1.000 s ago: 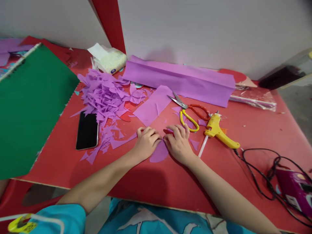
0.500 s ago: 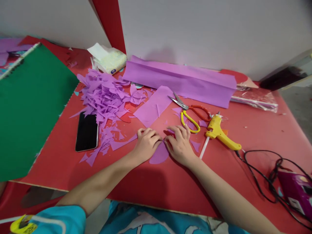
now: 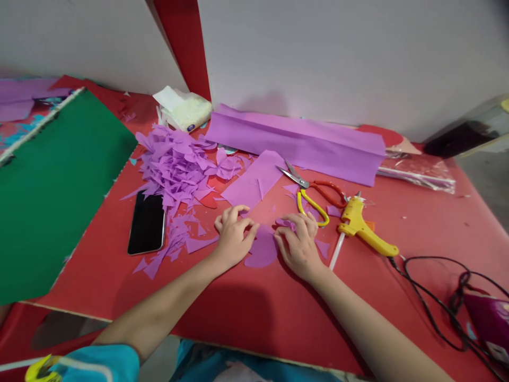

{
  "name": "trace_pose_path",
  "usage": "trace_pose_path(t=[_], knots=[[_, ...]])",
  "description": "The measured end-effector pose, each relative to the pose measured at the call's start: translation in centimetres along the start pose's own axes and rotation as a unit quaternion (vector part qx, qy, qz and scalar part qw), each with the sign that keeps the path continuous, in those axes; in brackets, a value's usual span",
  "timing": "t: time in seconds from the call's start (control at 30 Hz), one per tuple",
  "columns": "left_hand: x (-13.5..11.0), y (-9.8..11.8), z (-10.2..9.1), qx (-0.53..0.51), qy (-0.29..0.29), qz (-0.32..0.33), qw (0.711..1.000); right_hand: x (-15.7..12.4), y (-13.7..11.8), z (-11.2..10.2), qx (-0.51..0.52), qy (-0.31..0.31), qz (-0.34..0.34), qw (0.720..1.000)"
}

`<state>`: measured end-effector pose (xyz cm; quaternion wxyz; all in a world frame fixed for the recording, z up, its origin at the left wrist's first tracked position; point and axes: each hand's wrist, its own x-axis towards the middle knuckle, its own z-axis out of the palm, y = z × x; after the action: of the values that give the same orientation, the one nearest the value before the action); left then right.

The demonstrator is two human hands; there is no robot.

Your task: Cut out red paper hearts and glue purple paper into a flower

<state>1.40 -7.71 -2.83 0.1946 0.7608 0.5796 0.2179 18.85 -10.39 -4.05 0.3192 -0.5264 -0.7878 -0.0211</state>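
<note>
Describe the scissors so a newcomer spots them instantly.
On the red table, find the person's right hand. Just beyond it, left of the yellow glue gun, lie the open scissors. One handle loop is red, the other yellow, unlike anything beside them.

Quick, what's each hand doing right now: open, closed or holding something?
Left hand: fingers curled beside the purple cutout; whether it grips anything cannot be told.
Right hand: fingers curled on the cutout's other side; grip cannot be told.

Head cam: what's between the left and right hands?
In the head view, a purple piece lies on the red table between the left hand and right hand.
</note>
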Motion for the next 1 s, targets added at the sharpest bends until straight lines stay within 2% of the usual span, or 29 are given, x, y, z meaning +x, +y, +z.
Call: trace_pose_path(t=[0.3,0.43,0.53,0.63,0.7,1.0], knots=[[-0.16,0.13,-0.07,0.017,0.005,0.003,1.000,0.08,0.05,0.15,0.009,-0.036,0.004,0.999],[-0.42,0.18,-0.12,0.061,0.043,0.007,0.997,0.04,0.03,0.27,-0.004,-0.065,0.006,0.998],[-0.61,0.47,-0.15,0.076,0.065,0.051,0.994,0.01,0.06,0.27,-0.016,-0.074,-0.003,0.997],[-0.80,0.77,-0.04,0.066,0.041,0.120,0.990,-0.05,0.11,0.26,-0.022,-0.080,-0.015,0.996],[-0.87,0.85,0.10,0.057,0.019,0.142,0.988,-0.12,0.15,0.29,-0.025,-0.082,-0.022,0.996],[-0.70,0.68,0.34,0.041,-0.008,0.143,0.989,-0.26,0.22,0.48,-0.031,-0.084,-0.041,0.995]])
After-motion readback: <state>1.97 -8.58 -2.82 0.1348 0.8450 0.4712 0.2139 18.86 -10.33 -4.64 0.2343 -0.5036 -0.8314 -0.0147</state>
